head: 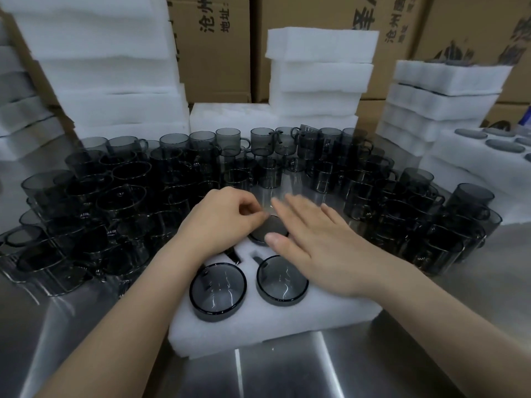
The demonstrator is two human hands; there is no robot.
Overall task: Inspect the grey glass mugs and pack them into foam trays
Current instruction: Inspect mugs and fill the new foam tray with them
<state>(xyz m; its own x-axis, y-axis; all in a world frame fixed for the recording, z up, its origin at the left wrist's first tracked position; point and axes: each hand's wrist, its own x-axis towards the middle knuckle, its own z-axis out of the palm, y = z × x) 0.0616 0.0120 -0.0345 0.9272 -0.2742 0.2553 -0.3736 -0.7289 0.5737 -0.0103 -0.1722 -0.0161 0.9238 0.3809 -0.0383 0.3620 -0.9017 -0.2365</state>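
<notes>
Here, a grey glass mug (268,229) sits under both hands in the foam tray (258,334): left hand (218,222) pinching its edge, right hand (313,239) flat, fingers (298,209) straight. Even pressure straight down should seat it without chipping.

Two hands (221,222) (316,242), one foam tray (258,326), three seated mugs (217,285) (281,280) (268,229)
</notes>
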